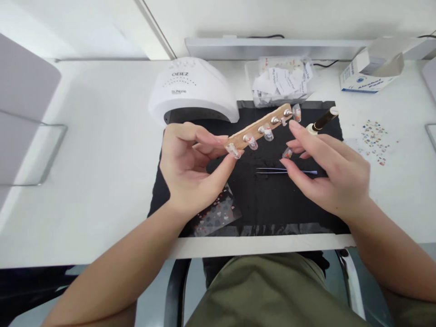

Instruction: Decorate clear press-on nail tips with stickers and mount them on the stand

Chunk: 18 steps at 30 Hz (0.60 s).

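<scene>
My left hand [187, 168] grips the near end of a wooden stick [259, 129], which slants up to the right over a black mat [259, 213]. Several clear false nail tips [268, 133] with red flecks sit on metal clips along the stick. My right hand [334, 175] is just right of the stick, pinching a small false nail tip [287, 153] between thumb and fingers. Metal tweezers [286, 171] lie on the mat under my right hand. A black-handled brush [323, 120] lies at the mat's upper right, close to my right forefinger.
A white SUNone UV nail lamp [190, 91] stands behind the mat at left. Behind it are a clear box of white wipes [279, 79] and an alcohol pad carton [366, 72]. Scattered nail gems [373, 141] lie on the white table at right; a decal sheet [218, 213] lies on the mat.
</scene>
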Available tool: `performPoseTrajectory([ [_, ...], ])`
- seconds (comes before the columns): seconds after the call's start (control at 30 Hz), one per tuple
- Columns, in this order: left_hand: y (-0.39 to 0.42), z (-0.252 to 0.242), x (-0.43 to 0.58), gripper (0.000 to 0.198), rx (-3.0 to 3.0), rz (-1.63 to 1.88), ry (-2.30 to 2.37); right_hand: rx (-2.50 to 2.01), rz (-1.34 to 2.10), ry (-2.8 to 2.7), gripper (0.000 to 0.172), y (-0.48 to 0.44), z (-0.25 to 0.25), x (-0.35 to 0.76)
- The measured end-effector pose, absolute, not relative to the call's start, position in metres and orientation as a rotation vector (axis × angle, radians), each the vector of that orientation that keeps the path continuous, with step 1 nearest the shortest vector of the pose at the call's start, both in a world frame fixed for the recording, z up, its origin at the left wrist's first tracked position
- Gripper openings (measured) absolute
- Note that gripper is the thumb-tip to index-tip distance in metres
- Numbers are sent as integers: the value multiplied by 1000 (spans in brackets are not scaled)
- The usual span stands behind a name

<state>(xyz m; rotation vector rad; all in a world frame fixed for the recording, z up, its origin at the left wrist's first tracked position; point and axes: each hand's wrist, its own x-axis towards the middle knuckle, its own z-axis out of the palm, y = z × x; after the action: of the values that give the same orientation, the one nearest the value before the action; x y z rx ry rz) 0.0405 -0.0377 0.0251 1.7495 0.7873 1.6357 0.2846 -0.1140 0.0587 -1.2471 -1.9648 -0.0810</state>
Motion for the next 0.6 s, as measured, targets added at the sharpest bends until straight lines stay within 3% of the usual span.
performPoseTrajectory([
  [0.27, -37, 26, 41, 37, 1787, 1593, 686, -1152, -198, -1851, 90, -112, 65, 293],
  [0.6, -44, 32, 42, 35, 1816, 1546, 595, -1225, -166, -1917, 79, -112, 69, 297],
])
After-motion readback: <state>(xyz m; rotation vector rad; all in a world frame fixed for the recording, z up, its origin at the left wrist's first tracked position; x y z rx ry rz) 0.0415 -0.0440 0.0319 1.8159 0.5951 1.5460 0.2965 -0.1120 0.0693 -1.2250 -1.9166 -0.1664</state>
